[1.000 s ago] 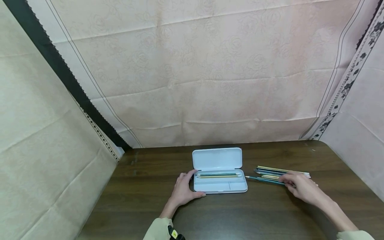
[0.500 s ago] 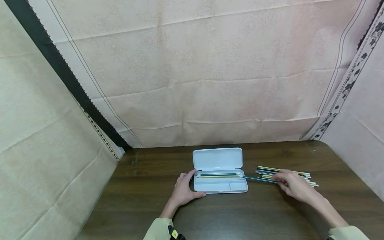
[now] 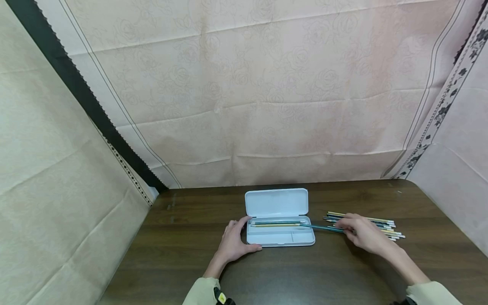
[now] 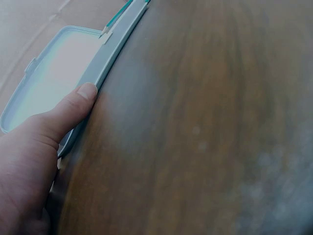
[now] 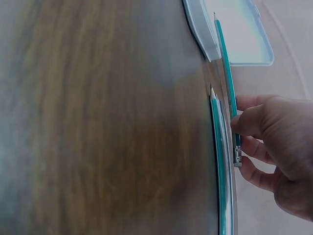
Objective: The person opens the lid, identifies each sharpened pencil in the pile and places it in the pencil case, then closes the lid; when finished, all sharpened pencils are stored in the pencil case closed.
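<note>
A light blue pencil case (image 3: 269,242) lies on the table with its lid (image 3: 276,202) raised at the back. Several pencils (image 3: 276,224) rest in its rear compartment. My left hand (image 3: 233,241) holds the case's left end, thumb at the front edge and a finger at the back left corner. Between thumb and fingers my right hand (image 3: 364,233) pinches a teal pencil (image 3: 322,227) near its eraser end. In the right wrist view this teal pencil (image 5: 227,68) points toward the case, its tip over the case's right side.
Right of the case lies a bundle of loose pencils (image 3: 389,231), teal and yellowish, partly under my right hand. The brown wooden table (image 3: 289,271) ends at the back against a pale cloth wall (image 3: 274,106). More cloth hangs on both sides.
My right hand has moved left with the teal pencil, drawing it off the bundle. Its tip has gone from beside the case to over it. The left hand has stayed put.
</note>
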Action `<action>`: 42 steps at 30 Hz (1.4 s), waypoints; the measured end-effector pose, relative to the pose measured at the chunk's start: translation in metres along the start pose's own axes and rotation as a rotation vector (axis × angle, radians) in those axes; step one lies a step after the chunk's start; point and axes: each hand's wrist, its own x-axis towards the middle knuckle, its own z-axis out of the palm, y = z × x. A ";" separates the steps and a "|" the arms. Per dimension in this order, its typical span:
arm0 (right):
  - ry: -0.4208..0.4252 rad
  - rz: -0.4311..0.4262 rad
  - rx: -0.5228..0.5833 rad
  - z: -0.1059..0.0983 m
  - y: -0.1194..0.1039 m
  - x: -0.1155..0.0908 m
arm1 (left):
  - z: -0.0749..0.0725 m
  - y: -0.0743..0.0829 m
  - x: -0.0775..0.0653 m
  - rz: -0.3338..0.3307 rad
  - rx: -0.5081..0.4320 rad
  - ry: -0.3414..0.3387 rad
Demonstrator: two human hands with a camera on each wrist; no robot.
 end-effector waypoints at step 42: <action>-0.069 -0.073 0.070 0.025 -0.040 0.051 | -0.001 0.001 -0.002 -0.004 -0.017 -0.002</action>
